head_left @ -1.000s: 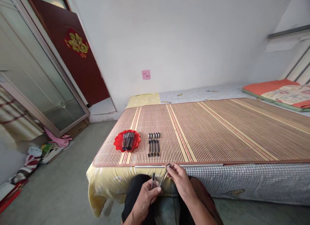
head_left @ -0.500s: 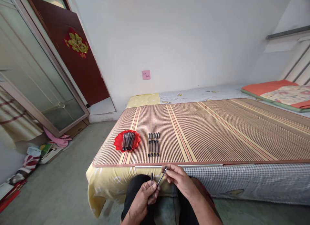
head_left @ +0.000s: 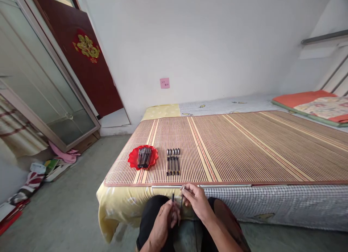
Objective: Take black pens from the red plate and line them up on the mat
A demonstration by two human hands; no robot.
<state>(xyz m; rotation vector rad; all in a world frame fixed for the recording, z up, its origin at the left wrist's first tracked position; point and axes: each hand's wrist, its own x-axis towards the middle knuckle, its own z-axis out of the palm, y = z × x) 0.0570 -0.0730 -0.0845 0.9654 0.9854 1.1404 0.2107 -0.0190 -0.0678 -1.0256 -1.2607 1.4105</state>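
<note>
Above my lap, my left hand (head_left: 164, 215) is closed around a dark pen barrel (head_left: 173, 197), whose black end sticks up past the thumb. My right hand (head_left: 196, 201) pinches the upper end of a thin pen refill (head_left: 182, 201) that hangs nearly upright beside the left fingers. Whether its lower end touches those fingers I cannot tell. Beyond my hands, several disassembled pens (head_left: 173, 165) lie side by side on the bamboo mat (head_left: 231, 150), with a row of pen caps (head_left: 173, 152) above them. Several assembled dark pens (head_left: 144, 157) rest in a scalloped red dish (head_left: 132, 160).
The mat covers a bed with a yellow and checked sheet (head_left: 127, 205), its front edge close to my knees. Folded bedding (head_left: 312, 103) lies at the far right. A pink note (head_left: 164, 83) is on the wall. Clothes and papers (head_left: 40, 176) lie on the floor at left.
The refill has swung from a slant between both hands to nearly upright in my right fingers. My left hand has shifted slightly, its fingers now blurred. Dish and laid-out pens are unmoved.
</note>
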